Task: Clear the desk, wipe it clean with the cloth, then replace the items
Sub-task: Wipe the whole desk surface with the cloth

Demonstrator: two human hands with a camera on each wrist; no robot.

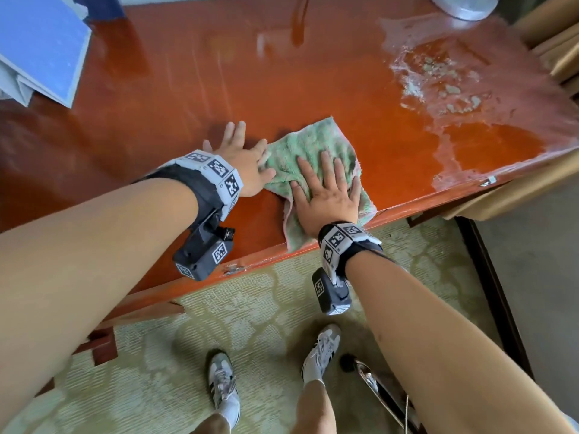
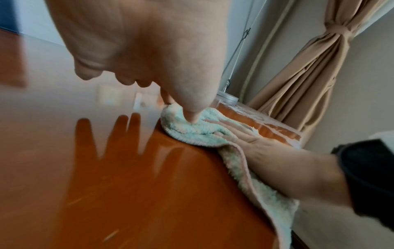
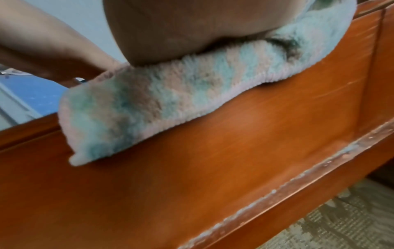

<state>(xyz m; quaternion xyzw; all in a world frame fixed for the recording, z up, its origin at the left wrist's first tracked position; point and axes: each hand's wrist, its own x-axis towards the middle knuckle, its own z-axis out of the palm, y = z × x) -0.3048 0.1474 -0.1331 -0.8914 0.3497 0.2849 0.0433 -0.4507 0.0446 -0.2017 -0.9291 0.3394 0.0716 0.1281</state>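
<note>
**Both palms flat on a glossy desk, right one pressing the cloth**

Bare forearms reaching in from below, each strapped with a black band and blocky camera housing covered in square printed markers. Right hand [image 1: 327,195] spread flat, fingers straight, pressing down on the cloth [image 1: 316,145]: a fluffy terry rag, mint green mottled with pink, rumpled into folds and edged in pale pink. Near corner of it hanging over the front edge of the desk [image 1: 188,89], as seen from the right wrist, with grey-brown soiled patches in the pile. Left hand [image 1: 242,158] also open, fingers splayed on bare wood just beside the cloth, thumb touching its left edge. Desk top a lacquered orange-red wood, smooth and mirror-like, throwing back finger reflections in the left wrist view. Far right corner marked by a whitish, blotchy worn patch [image 1: 445,86], flaking along the edge. Blue flat folder [image 1: 40,42] at far left, round metallic lamp base [image 1: 466,6] at far right, tan pleated curtain [image 2: 309,67] tied beside the desk. Pale green patterned carpet [image 1: 250,308] below.
</note>
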